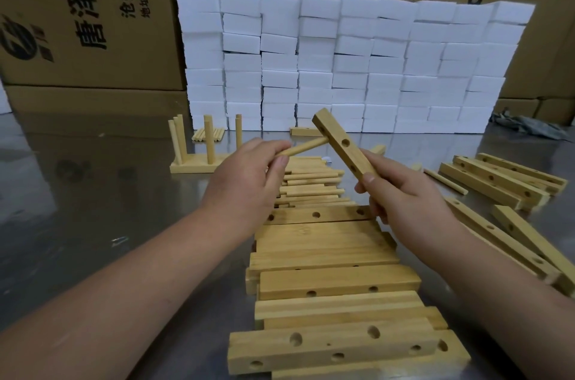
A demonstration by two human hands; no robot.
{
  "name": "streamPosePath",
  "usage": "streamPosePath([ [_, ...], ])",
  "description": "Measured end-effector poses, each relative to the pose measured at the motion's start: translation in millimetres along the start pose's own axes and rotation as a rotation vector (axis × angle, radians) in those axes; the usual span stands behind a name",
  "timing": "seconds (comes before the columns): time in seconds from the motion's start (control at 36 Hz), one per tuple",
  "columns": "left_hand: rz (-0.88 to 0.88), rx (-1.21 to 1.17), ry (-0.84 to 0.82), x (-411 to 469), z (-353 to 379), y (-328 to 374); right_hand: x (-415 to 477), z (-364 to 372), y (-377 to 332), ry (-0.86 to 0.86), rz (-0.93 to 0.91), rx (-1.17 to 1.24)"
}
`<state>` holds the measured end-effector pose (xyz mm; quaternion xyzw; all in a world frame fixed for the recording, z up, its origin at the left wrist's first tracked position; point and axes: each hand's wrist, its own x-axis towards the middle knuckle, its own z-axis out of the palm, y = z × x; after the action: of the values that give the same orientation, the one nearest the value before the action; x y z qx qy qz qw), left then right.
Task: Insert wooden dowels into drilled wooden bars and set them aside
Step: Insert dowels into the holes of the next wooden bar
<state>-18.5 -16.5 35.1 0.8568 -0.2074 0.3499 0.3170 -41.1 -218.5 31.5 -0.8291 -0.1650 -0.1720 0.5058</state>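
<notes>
Left hand [249, 174] pinches dowel [303, 148] against tilted bar [340, 144] in right hand [401, 193].

My left hand [245, 180] and right hand [407, 193] are both bare, right out to the fingertips. Nails are short and plain, as the left thumbnail [281, 162] and right thumbnail [368, 178] show. Behind each hand a bare wrist, then left forearm [124, 280] and right forearm [497, 270], bare back to the frame edge. Knuckle creases visible.
</notes>
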Motion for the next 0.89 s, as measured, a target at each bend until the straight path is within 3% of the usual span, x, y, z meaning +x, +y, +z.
streamPosePath([
  [0.47,-0.032,-0.012,0.066,-2.3,-3.6,1.3,-2.3,-1.6,-2.2,-0.033,0.015,0.029],
  [0.89,-0.079,-0.090,-0.015,-2.2,-2.5,0.8,-4.5,-3.7,-8.2,-0.095,0.003,0.057],
])
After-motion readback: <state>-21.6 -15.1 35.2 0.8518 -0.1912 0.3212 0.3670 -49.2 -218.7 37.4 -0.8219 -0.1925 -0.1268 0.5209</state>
